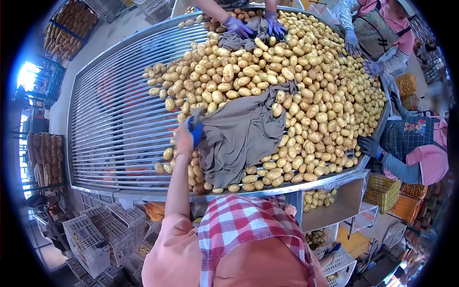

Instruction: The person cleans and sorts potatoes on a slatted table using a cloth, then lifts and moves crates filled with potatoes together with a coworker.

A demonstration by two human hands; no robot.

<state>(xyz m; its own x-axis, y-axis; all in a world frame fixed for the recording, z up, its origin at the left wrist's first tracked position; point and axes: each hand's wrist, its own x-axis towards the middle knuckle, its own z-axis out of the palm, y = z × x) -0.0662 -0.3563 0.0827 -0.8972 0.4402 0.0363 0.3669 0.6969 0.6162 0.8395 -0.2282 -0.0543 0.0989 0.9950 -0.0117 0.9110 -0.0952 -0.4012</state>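
My left hand (188,136), in a blue-palmed glove, reaches over the roller table and grips the left edge of a grey-brown cloth (239,131). The cloth lies spread and wrinkled over the potatoes (325,105), with a few potatoes resting on its right part. At the lower right, low beside my body, part of my right hand (336,247) shows as a bit of blue glove near a white crate (342,265). Its fingers are hidden, and I cannot tell whether it holds anything.
Metal rollers (124,110) run along the table's left side. Opposite, a person's purple-gloved hands (239,27) handle another dark cloth (244,38). Two people stand on the right, with gloved hands (370,146) at the rim. Plastic crates (86,244) stand at lower left.
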